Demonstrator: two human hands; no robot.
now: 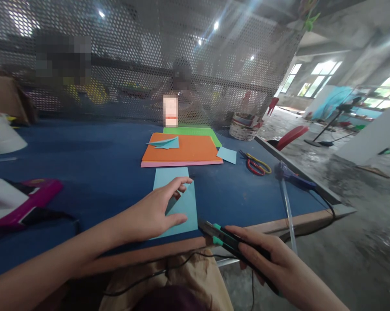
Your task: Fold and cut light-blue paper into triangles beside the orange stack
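Note:
A light blue paper sheet [190, 211] lies near the table's front edge. My left hand [156, 211] rests over it, thumb and fingers apart, with the curled fingertips by its right side. Whether they touch the sheet's edge is unclear. In my right hand [262, 252] is a pair of black-and-green-handled pliers [225, 238], their dark jaws pointing at the sheet's lower right corner. Beyond the sheet sits a stack of orange paper [188, 149] with pink below it. A folded light blue piece [169, 142] lies on top, and a small blue square [227, 154] touches the stack's right side.
Red-and-yellow-handled scissors [258, 165] lie to the right, near a blue glue gun [295, 178] with a clear glue stick and a cord. Behind are green paper [195, 130] and a woven basket [246, 126]. A magenta-and-white object [26, 201] is at left. Mesh panel [124, 69] at back.

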